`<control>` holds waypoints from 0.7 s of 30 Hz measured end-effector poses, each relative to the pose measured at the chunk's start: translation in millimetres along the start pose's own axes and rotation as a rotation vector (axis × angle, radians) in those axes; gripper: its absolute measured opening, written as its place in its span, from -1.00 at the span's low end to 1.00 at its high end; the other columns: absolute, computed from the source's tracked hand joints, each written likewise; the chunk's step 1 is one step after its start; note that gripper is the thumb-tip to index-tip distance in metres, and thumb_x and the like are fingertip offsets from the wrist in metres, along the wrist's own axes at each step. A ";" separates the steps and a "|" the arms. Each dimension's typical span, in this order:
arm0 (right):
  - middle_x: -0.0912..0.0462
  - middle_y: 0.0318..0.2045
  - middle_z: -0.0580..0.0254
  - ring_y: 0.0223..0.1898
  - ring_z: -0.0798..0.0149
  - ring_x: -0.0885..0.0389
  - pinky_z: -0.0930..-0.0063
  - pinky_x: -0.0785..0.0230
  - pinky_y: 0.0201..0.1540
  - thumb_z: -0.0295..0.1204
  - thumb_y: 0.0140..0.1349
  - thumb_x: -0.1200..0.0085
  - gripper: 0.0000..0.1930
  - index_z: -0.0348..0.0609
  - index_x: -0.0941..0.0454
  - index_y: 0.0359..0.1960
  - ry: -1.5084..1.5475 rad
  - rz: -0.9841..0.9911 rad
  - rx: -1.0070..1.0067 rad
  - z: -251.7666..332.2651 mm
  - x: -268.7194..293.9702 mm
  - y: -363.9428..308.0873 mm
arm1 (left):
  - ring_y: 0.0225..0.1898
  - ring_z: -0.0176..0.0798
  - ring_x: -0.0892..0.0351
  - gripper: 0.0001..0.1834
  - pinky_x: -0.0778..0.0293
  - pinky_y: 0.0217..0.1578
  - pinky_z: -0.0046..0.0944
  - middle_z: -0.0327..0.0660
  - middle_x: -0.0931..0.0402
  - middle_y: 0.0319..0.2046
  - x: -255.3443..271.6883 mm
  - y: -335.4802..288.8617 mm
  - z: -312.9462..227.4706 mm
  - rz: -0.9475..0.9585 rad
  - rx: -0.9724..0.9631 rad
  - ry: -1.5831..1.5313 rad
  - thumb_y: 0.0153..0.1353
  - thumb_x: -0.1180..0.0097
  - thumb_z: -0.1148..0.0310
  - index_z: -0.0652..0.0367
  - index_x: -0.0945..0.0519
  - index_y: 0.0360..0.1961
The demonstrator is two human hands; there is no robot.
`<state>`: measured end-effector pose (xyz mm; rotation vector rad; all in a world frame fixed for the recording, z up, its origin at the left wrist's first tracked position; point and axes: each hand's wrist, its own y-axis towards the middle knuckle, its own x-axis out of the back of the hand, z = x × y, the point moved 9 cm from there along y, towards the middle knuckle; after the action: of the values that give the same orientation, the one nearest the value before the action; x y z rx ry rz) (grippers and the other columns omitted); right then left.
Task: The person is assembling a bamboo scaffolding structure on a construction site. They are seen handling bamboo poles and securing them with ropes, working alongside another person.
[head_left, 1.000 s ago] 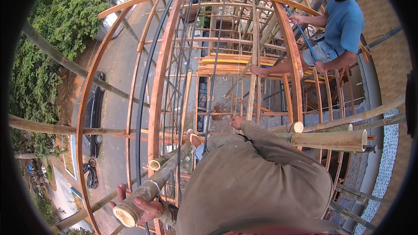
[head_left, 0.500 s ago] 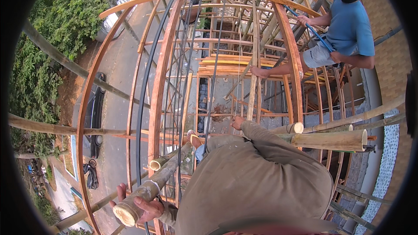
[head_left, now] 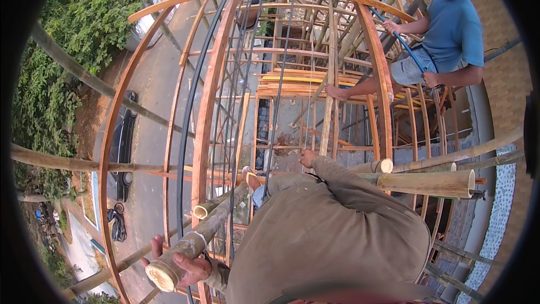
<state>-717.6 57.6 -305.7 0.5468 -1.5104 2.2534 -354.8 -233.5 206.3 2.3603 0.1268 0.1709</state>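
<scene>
My left hand (head_left: pixel 194 267) is wrapped around the cut end of a bamboo pole (head_left: pixel 194 243) at the lower left, thumb and fingers on either side of it. A shorter bamboo end (head_left: pixel 209 208) lies just beyond. Near the middle, my right hand (head_left: pixel 307 158) is closed, its arm reaching forward across my body. A thin pale cord (head_left: pixel 310 93) runs from its fingers away toward the far side. Close to that hand stands a long wooden batten (head_left: pixel 328 118). My own brown sleeve and shirt hide much of what lies below.
At upper right a co-worker in a blue shirt (head_left: pixel 453 34) sits on the timber frame, holding a blue rod (head_left: pixel 409 50). Black cables (head_left: pixel 191 101) pass on my left. Cut bamboo poles (head_left: pixel 427 182) jut out at right. Far below are a road (head_left: pixel 149 191) and a dark car (head_left: pixel 121 141).
The co-worker's lower hand has moved slightly downward with the blue rod, and their head has shifted a little. Both my hands stay where they were.
</scene>
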 end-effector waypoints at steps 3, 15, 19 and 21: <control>-0.44 0.19 -0.21 0.25 -0.15 -0.39 0.07 -0.24 0.32 -0.20 0.29 -0.09 -0.46 -0.25 -0.40 0.23 -0.016 0.013 -0.036 -4.6 -1.8 3.4 | -0.02 0.19 -0.56 -0.14 -0.45 0.05 0.18 0.26 -0.53 -0.07 -0.4 -0.2 0.1 -0.004 0.012 -0.006 0.20 -0.23 0.26 0.56 -0.05 0.31; -0.42 0.22 -0.19 0.27 -0.15 -0.36 0.07 -0.22 0.33 -0.16 0.32 -0.05 -0.45 -0.23 -0.38 0.24 -0.030 0.021 -0.016 4.9 2.3 -5.9 | -0.03 0.16 -0.57 -0.17 -0.45 0.06 0.18 0.26 -0.52 -0.05 -2.1 0.3 -3.6 0.010 -0.023 0.022 0.22 -0.19 0.26 0.57 -0.05 0.31; -0.42 0.22 -0.18 0.27 -0.15 -0.36 0.07 -0.21 0.34 -0.17 0.31 -0.06 -0.45 -0.23 -0.38 0.25 -0.018 0.018 -0.032 4.8 3.7 -8.1 | -0.03 0.16 -0.57 -0.18 -0.46 0.05 0.18 0.26 -0.52 -0.05 -1.9 0.4 -3.6 0.012 -0.024 0.028 0.23 -0.18 0.26 0.58 -0.05 0.30; -0.43 0.21 -0.18 0.27 -0.15 -0.36 0.08 -0.21 0.33 -0.17 0.30 -0.07 -0.45 -0.23 -0.38 0.24 -0.011 0.018 -0.038 3.9 4.1 -8.2 | -0.03 0.17 -0.57 -0.18 -0.45 0.06 0.18 0.27 -0.51 -0.05 -2.1 0.8 -3.8 0.021 -0.030 0.036 0.23 -0.17 0.27 0.58 -0.05 0.31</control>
<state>-716.5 57.3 -295.8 0.5372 -1.5668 2.2336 -357.5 -231.7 209.4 2.3298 0.1168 0.2244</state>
